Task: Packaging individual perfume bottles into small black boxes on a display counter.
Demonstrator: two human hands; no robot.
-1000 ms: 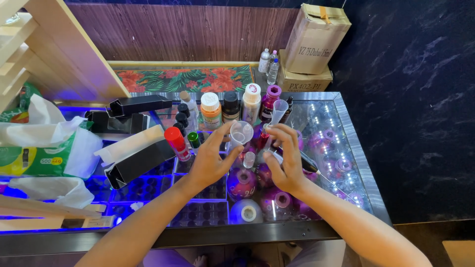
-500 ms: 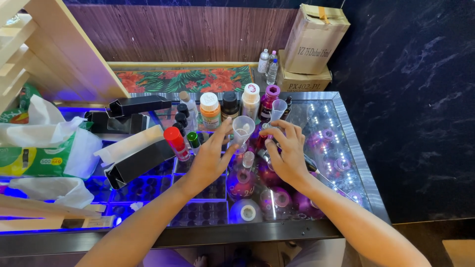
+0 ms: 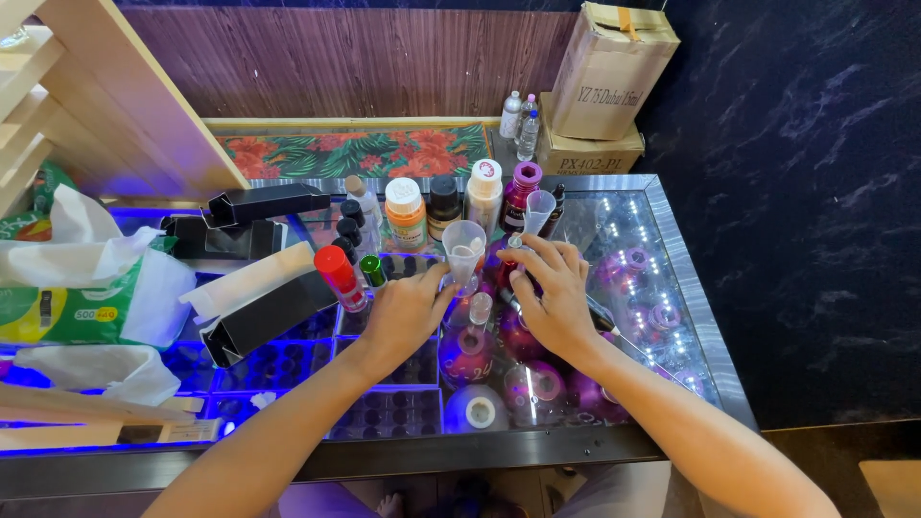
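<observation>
My left hand [image 3: 408, 309] pinches the stem of a clear plastic funnel [image 3: 464, 246], holding it upright over a small clear-capped bottle neck [image 3: 480, 307] on a round purple bottle [image 3: 467, 353]. Right beside it, my right hand [image 3: 554, 293] curls over a slim dark object [image 3: 507, 295], most of it hidden under the fingers. Its fingertips reach toward the funnel's rim. Both hands are over a glass counter top [image 3: 662, 249] lit from below in blue and purple.
Behind the hands stands a row of bottles: orange-lidded [image 3: 406, 211], black [image 3: 443, 204], white [image 3: 484, 192], magenta [image 3: 523, 187], plus a second funnel [image 3: 539, 207]. Red-capped [image 3: 336, 275] and green-capped [image 3: 372, 271] bottles, black boxes [image 3: 269, 312] and tissue packs [image 3: 67, 307] lie left. Cardboard boxes [image 3: 609, 72] stand at the back right.
The funnel in my left hand has risen slightly. My right hand has shifted a little up toward it.
</observation>
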